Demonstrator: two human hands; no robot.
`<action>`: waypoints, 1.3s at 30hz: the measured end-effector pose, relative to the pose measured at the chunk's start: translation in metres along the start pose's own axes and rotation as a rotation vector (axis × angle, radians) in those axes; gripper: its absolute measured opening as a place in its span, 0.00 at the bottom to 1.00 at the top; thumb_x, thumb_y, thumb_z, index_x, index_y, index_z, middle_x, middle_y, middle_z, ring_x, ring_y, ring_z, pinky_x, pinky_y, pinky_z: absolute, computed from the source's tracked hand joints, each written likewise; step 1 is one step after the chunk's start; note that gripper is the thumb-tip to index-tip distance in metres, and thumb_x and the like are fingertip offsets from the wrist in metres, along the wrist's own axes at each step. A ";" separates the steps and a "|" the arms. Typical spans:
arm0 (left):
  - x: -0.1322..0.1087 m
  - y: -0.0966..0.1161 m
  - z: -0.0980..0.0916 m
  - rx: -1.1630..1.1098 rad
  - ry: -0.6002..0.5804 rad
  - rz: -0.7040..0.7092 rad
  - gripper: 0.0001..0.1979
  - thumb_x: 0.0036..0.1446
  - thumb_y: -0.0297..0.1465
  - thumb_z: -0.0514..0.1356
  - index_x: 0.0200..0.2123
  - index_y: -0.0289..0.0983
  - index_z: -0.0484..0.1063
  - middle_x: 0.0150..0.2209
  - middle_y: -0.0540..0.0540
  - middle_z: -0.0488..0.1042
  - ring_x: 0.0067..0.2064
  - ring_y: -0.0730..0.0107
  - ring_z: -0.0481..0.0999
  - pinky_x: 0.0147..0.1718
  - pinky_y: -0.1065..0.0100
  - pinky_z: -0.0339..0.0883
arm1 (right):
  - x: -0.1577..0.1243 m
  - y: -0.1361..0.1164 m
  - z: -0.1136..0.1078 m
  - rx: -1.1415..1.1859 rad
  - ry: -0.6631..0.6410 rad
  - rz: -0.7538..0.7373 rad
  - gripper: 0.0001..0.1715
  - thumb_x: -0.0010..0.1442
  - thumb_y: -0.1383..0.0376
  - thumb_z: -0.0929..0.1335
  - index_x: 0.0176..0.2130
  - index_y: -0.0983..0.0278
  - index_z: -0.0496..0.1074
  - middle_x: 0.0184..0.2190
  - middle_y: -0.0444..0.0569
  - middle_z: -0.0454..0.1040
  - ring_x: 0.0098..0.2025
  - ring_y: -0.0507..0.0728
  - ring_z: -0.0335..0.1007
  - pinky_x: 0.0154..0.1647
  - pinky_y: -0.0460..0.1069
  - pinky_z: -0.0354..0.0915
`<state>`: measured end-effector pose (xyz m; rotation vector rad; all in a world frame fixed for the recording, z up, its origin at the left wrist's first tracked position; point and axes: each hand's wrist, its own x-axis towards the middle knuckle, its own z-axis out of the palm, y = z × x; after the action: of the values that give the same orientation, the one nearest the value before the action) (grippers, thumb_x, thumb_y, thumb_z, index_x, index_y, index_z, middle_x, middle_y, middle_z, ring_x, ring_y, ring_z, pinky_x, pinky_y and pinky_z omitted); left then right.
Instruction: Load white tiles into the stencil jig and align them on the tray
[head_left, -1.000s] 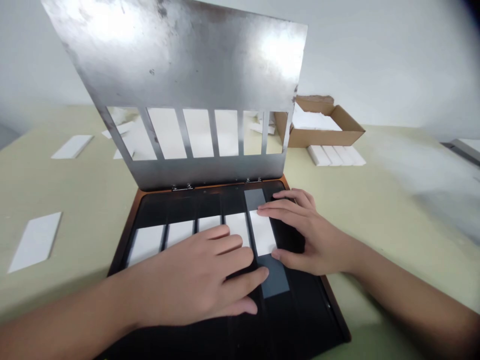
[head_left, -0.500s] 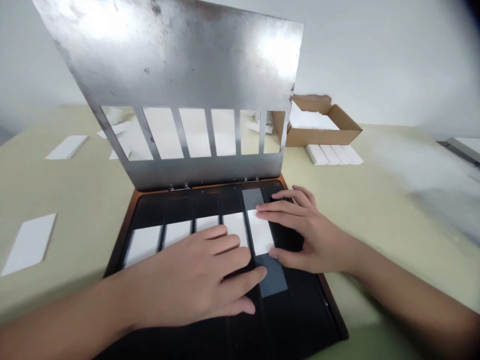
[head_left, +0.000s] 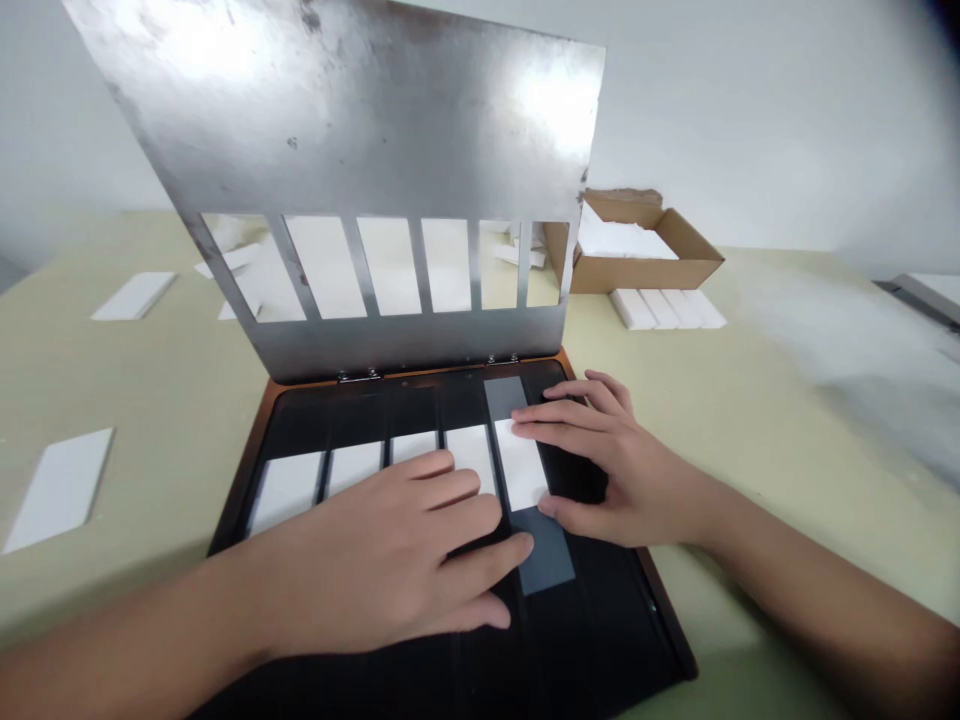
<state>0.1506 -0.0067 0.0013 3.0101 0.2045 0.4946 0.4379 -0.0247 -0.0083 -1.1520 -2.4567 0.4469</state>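
A black board point(head_left: 592, 640) with a hinged metal plate point(head_left: 450, 130), raised and cut with several slots, lies before me. White cards point(head_left: 289, 485) stand in a row across the board, partly covered by my left hand point(head_left: 405, 550). Its fingers are stretched, the index tip at the edge of a dark grey strip point(head_left: 546, 560). On that strip rests the rightmost white card point(head_left: 519, 465). My right hand point(head_left: 611, 460) spans this card, thumb at its lower right corner and fingertips at its upper edge. What lies under my left palm is hidden.
A cardboard box point(head_left: 645, 272) holding white sheets stands at the back right, with stacks of white cards point(head_left: 667, 310) in front of it. Loose white cards lie on the left, one nearer point(head_left: 60, 490). White scraps lie behind the plate. A dark-edged object point(head_left: 926, 300) sits far right.
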 end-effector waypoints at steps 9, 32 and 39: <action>-0.001 0.000 0.000 -0.002 -0.003 0.006 0.17 0.75 0.42 0.57 0.55 0.38 0.77 0.36 0.49 0.72 0.37 0.62 0.70 0.42 0.59 0.61 | -0.001 0.000 0.000 -0.004 0.000 -0.002 0.34 0.63 0.51 0.74 0.65 0.54 0.71 0.66 0.44 0.74 0.69 0.67 0.59 0.76 0.68 0.39; -0.002 0.000 0.000 0.005 -0.003 0.006 0.16 0.75 0.42 0.57 0.54 0.38 0.77 0.35 0.49 0.71 0.37 0.62 0.69 0.43 0.59 0.59 | -0.002 0.001 0.000 -0.029 -0.012 -0.004 0.32 0.66 0.48 0.72 0.66 0.53 0.71 0.66 0.41 0.73 0.70 0.64 0.59 0.77 0.66 0.34; -0.001 0.000 0.000 0.017 -0.009 0.009 0.17 0.75 0.42 0.57 0.54 0.38 0.77 0.35 0.49 0.71 0.37 0.62 0.69 0.43 0.59 0.60 | -0.002 0.001 0.000 -0.033 -0.011 -0.007 0.33 0.66 0.49 0.72 0.66 0.53 0.71 0.66 0.41 0.73 0.70 0.65 0.59 0.77 0.67 0.33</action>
<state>0.1496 -0.0064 0.0008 3.0308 0.1953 0.4829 0.4399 -0.0257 -0.0092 -1.1564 -2.4854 0.4136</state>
